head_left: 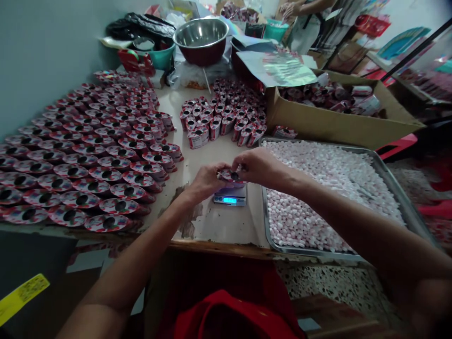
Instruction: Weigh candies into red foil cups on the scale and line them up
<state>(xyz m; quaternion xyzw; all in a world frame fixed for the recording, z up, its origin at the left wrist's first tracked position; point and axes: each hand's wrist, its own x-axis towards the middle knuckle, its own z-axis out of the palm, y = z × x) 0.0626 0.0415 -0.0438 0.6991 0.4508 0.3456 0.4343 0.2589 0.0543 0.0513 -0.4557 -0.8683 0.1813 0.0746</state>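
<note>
A small red-and-white printed pouch (pixel 231 175) with a dark round opening stands over a small digital scale (pixel 219 199), whose display glows blue. My left hand (pixel 206 181) closes its fingers on the pouch's left side. At the pouch's mouth, the fingers of my right hand (pixel 261 165) are pinched together; what they hold, if anything, is too small to make out. To the right lies a metal tray (pixel 267 221) heaped with small white and pinkish candies (pixel 318 202). Rows of similar pouches (pixel 106 169), openings upward, cover the table's left side.
Behind the scale stand narrower cans or pouches (pixel 226 113) in a tight group. A cardboard box (pixel 339 122) of more packaging sits at the back right. Farther back are a steel bowl (pixel 201 44), a green tub (pixel 164 57) and another person's arm (pixel 312 6).
</note>
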